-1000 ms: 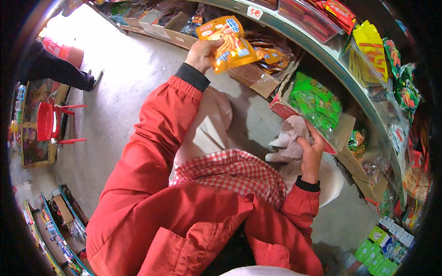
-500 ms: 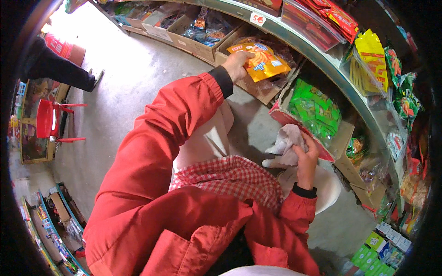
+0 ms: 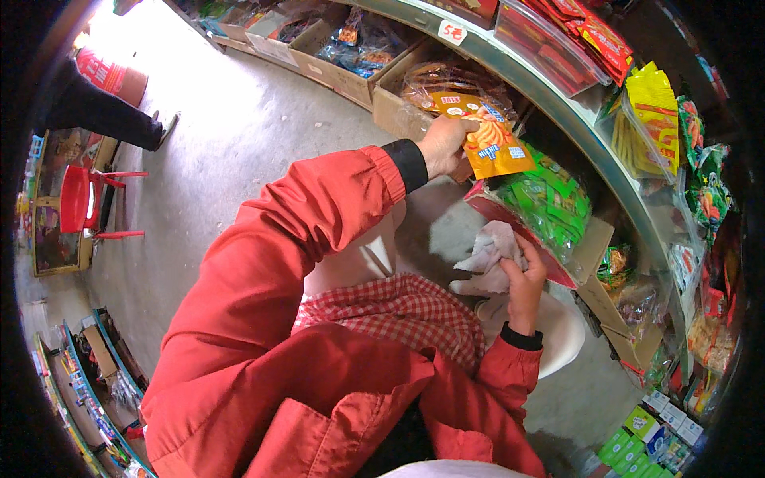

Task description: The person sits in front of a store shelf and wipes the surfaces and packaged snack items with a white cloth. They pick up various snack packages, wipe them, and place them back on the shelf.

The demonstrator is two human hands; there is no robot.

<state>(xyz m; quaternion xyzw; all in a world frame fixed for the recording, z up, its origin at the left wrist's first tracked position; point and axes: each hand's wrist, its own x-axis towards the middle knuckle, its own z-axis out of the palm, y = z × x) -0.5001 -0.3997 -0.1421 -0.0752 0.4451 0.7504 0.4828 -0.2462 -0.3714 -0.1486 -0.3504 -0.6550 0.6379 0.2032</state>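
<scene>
My left hand (image 3: pixel 448 146) grips an orange snack bag (image 3: pixel 496 145) by its left edge, with the printed front facing up. The bag is held over the near edges of two boxes. Just beyond it, an open cardboard box (image 3: pixel 392 114) holds more orange bags (image 3: pixel 458 80) in clear plastic. Lower and to the right, my right hand (image 3: pixel 526 288) is closed around a crumpled whitish cloth (image 3: pixel 492 248), which hangs down from the fingers. Right beside that hand is a red-edged box (image 3: pixel 522 233) full of green packets (image 3: pixel 550 199) in clear wrap.
A shelf edge with a price tag (image 3: pixel 453 32) curves above the boxes, carrying red packets (image 3: pixel 586 40) and yellow packets (image 3: pixel 655 103). At far left stand a red stool (image 3: pixel 76 199) and a person's dark-clad leg (image 3: pixel 111 115). Small green boxes (image 3: pixel 625 446) sit lower right.
My left hand has moved right and toward me with the orange bag, away from above the box of orange bags. The right hand keeps the cloth and has shifted slightly.
</scene>
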